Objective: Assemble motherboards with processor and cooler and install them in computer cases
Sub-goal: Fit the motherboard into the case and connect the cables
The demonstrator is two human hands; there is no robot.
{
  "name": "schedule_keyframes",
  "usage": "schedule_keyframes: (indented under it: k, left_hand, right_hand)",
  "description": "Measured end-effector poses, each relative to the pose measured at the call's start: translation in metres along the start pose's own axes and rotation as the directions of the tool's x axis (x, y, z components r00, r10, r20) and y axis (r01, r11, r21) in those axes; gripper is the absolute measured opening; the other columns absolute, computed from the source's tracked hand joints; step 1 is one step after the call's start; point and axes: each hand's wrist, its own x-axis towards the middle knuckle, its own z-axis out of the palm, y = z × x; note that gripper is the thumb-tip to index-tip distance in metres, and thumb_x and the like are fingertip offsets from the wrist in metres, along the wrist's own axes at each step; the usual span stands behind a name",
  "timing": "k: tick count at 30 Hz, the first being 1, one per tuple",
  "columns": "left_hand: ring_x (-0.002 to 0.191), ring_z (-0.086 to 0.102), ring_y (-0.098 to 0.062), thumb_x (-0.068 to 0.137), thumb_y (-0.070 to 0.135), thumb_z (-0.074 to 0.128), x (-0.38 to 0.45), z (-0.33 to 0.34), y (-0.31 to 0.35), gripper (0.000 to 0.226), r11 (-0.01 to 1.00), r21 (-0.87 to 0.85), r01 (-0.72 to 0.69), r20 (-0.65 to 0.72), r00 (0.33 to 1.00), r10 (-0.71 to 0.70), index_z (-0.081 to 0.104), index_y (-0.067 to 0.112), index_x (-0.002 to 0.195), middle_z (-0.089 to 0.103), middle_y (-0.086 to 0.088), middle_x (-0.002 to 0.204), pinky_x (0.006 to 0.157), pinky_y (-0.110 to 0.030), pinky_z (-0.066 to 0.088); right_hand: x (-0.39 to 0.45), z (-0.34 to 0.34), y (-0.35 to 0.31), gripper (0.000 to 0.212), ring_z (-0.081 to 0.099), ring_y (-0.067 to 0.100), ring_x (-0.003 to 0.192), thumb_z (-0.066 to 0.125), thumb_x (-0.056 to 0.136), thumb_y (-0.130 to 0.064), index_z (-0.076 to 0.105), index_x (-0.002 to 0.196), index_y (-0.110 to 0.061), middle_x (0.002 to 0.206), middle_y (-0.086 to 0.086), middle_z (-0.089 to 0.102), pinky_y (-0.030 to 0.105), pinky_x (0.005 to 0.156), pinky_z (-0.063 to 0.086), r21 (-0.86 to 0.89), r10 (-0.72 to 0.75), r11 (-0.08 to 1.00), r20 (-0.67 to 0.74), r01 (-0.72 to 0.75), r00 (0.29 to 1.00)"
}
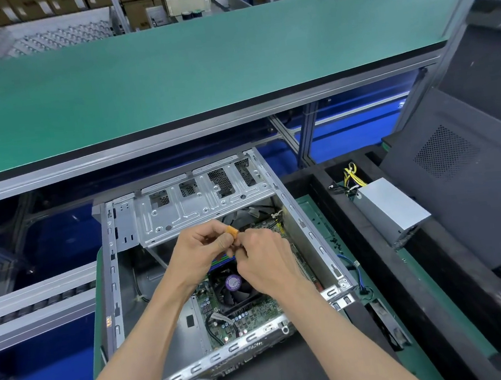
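Note:
An open grey computer case [309,233] lies on the bench in front of me. A green motherboard [256,313] sits inside it, with a black cooler fan [233,287] bearing a purple round label. Both hands hover together above the case's middle. My left hand [197,251] pinches a small orange piece [232,232] at its fingertips. My right hand [265,259] has its fingers curled and meets the same orange piece from the right. What the orange piece connects to is hidden by the fingers.
A silver power supply [390,209] with yellow and black wires lies to the right in a black tray. A dark side panel [471,185] leans at the far right. A green shelf [199,71] overhangs the bench. A blue cable [351,264] lies beside the case.

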Motion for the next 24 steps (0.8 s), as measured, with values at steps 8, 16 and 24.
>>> schedule_keyframes:
  k: [8,16,24]
  left_hand:
    - [0.068,0.067,-0.023,0.073,0.041,0.085,0.0009,-0.0021,-0.0048,0.028,0.999,-0.041,-0.004,-0.022,1.0,0.003,0.078,0.016,0.083,0.071,-0.014,0.075,0.072,-0.03,0.056]
    - [0.072,0.064,-0.021,0.082,0.01,0.075,-0.0021,-0.001,0.0007,0.003,0.996,-0.091,-0.02,0.044,0.999,0.024,0.076,0.007,0.083,0.07,-0.011,0.086,0.072,-0.026,0.054]
    - [0.067,0.055,-0.019,0.08,0.03,0.077,-0.0028,0.0002,0.0008,0.015,0.999,-0.029,0.018,0.047,0.999,-0.017,0.076,0.015,0.08,0.066,-0.007,0.076,0.071,-0.03,0.048]
  right_hand:
    - [0.0002,0.0002,0.0017,0.019,0.063,0.033,0.081,0.049,0.099,-0.029,0.063,0.088,-0.019,0.091,0.004,0.069,0.036,0.059,0.035,0.028,0.027,0.999,-0.024,-0.026,0.999]
    - [0.0016,0.0034,0.0042,0.021,0.066,0.034,0.091,0.05,0.101,-0.028,0.067,0.11,-0.019,0.103,0.004,0.07,0.036,0.061,0.037,-0.023,0.082,0.996,-0.082,-0.084,0.993]
    - [0.001,0.0053,0.0033,0.019,0.066,0.035,0.088,0.05,0.101,-0.028,0.064,0.098,-0.016,0.099,0.005,0.069,0.037,0.061,0.036,-0.053,0.077,0.995,-0.042,-0.079,0.996]
